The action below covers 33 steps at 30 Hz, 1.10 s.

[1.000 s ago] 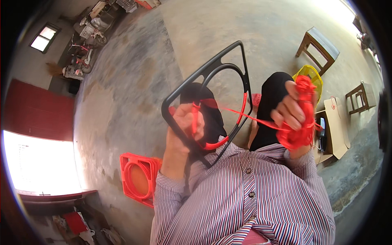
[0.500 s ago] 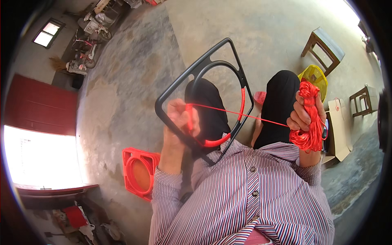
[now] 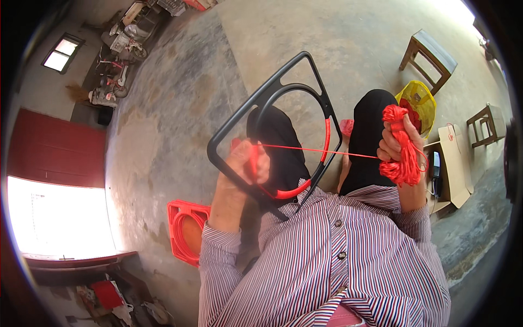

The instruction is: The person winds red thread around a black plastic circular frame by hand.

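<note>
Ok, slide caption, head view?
Left hand holds a black angular frame, red cord stretched to a looped bundle in right hand.

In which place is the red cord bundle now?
In the head view, the red cord bundle is right of centre, held in the right hand, with one strand stretched left towards the black frame.

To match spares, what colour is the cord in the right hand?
The cord is red, clearest in the head view.
</note>
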Tool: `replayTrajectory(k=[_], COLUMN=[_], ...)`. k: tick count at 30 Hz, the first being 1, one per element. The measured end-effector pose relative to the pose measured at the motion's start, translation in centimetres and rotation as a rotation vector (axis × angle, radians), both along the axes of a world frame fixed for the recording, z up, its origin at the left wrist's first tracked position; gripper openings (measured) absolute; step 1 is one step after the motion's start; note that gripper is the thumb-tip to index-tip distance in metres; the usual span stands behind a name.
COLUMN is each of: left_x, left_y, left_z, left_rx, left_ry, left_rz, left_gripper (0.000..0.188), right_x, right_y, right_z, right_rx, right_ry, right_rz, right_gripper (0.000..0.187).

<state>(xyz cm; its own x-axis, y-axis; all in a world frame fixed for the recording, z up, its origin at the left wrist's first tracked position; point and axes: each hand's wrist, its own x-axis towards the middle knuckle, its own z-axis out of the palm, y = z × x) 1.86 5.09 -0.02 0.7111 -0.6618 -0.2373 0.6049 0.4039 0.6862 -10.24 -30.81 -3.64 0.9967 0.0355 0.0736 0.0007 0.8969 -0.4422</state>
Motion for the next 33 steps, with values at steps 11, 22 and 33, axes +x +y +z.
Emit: replayTrajectory(k=[11, 22, 33], left_x=[-2.9, -4.5, -4.5], left_y=[-5.5, -7.4, -6.7], left_z=[2.5, 1.1, 2.8], left_rx=[0.172, 0.076, -0.15], left_ry=[-0.08, -0.005, -0.071], left_rz=[0.301, 0.326, -0.067], left_gripper=[0.032, 0.04, 0.064], right_x=[2.7, 6.6, 6.7], right_y=[8.1, 9.5, 8.5], right_z=[4.2, 2.6, 0.7], right_rx=[-0.204, -0.262, -0.252], right_ry=[0.033, -0.029, 0.068], right_rz=[0.227, 0.135, -0.089], right_gripper=[0.048, 0.036, 0.045])
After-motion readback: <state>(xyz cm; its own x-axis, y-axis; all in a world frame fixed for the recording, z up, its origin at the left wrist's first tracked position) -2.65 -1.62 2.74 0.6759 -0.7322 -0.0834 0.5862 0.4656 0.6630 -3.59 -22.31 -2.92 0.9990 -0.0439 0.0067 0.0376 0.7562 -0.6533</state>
